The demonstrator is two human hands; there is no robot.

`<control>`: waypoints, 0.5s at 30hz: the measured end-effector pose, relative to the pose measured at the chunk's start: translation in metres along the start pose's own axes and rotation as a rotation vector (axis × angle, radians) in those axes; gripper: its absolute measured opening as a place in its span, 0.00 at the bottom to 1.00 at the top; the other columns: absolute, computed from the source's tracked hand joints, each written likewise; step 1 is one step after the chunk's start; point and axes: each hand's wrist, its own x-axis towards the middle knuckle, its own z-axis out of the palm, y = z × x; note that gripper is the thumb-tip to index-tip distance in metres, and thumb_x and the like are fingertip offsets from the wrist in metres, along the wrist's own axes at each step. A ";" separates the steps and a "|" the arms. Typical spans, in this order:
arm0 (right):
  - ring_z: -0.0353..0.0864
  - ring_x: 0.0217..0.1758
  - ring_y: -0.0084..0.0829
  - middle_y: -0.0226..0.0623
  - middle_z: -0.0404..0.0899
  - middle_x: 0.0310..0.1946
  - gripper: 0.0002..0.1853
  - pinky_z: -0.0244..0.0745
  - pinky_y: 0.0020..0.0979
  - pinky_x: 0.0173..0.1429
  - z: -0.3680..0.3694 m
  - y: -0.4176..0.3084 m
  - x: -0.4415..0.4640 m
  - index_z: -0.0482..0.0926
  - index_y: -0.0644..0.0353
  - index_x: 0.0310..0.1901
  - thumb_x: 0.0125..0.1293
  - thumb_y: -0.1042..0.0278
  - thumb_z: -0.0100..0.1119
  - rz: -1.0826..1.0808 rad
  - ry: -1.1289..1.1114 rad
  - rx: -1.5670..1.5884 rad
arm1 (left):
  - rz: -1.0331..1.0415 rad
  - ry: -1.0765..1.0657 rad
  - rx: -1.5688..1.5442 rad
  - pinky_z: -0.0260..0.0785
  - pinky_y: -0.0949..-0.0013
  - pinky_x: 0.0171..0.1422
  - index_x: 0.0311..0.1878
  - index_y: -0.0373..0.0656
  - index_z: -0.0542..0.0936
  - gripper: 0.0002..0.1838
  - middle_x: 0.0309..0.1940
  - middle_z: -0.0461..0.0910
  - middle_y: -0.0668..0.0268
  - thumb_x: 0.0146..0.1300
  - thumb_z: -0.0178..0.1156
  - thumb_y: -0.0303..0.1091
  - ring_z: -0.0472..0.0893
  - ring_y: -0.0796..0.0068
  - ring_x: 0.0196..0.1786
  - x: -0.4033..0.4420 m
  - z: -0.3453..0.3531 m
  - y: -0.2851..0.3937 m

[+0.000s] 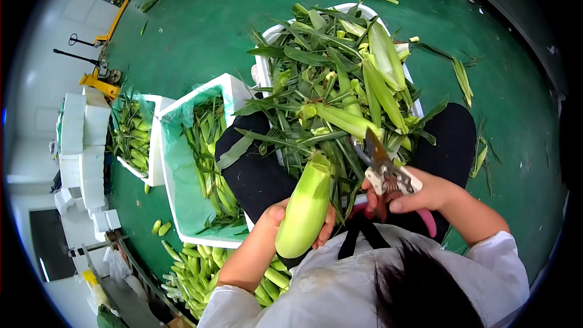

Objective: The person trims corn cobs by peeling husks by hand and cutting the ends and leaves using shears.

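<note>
My left hand [279, 212] is wrapped round an ear of corn [302, 209] in its pale green husk, with a cut-looking end pointing up toward the bin. In my right hand [428, 191] is a pair of pruning shears [388, 176], its blades pointing away from me and apart from the ear. A pink handle shows under the palm. Just beyond both hands, a white bin [415, 104] is heaped with corn leaves and husk pieces [310, 54]. My fingers on the shears are partly hidden.
Left of my knee stands a foam box [173, 173] lined with green plastic, holding leafy ears; another foam box [156, 161] is beyond it. A pile of husked-on ears [194, 267] lies at lower left. Leaf scraps [463, 82] litter the green floor. A yellow pallet jack [103, 82] stands far left.
</note>
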 end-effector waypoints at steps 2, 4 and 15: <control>0.74 0.49 0.23 0.35 0.75 0.51 0.36 0.71 0.29 0.55 0.000 0.004 -0.001 0.63 0.62 0.69 0.62 0.64 0.70 -0.010 -0.106 -0.229 | -0.022 0.065 0.017 0.80 0.63 0.35 0.52 0.29 0.73 0.45 0.34 0.78 0.45 0.46 0.68 0.65 0.81 0.56 0.31 -0.006 -0.004 -0.003; 0.72 0.47 0.21 0.33 0.76 0.49 0.37 0.71 0.27 0.52 0.017 -0.001 0.008 0.64 0.61 0.68 0.61 0.65 0.72 -0.062 -0.119 -0.390 | -0.091 0.207 0.026 0.80 0.62 0.34 0.55 0.27 0.73 0.48 0.34 0.78 0.44 0.45 0.68 0.66 0.82 0.55 0.32 -0.007 0.007 -0.003; 0.78 0.58 0.43 0.51 0.77 0.55 0.39 0.76 0.46 0.60 0.047 0.102 0.038 0.60 0.64 0.72 0.60 0.69 0.65 0.103 0.199 0.101 | 1.427 0.672 -0.374 0.77 0.62 0.48 0.69 0.51 0.70 0.33 0.43 0.77 0.64 0.67 0.56 0.59 0.78 0.70 0.43 -0.301 -0.001 -0.124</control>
